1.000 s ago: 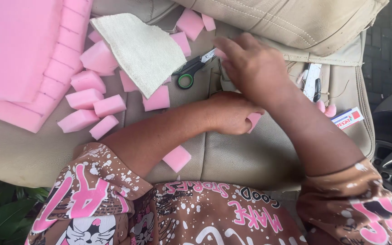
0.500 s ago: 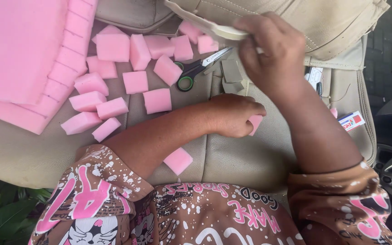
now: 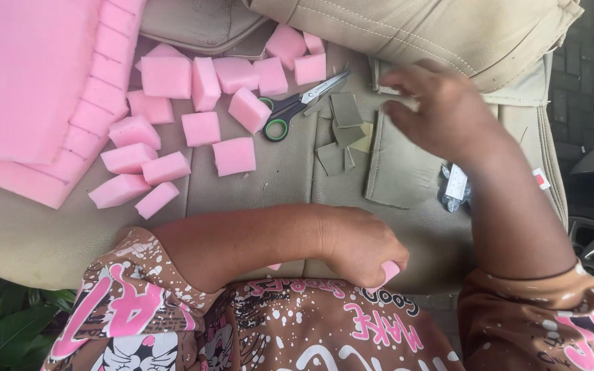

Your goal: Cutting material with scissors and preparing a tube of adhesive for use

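Since half a second ago, the right hand [image 3: 441, 113] has come lower, over small tan scraps [image 3: 344, 127], its blurry fingers loose and apart, holding nothing I can see. Near the body, the left hand [image 3: 362, 244] is squeezed shut on a pink foam piece [image 3: 390, 271]. Best to keep squeezing gently; scissors [image 3: 297, 106] and more pink foam blocks [image 3: 201, 103] lie beyond the left arm.
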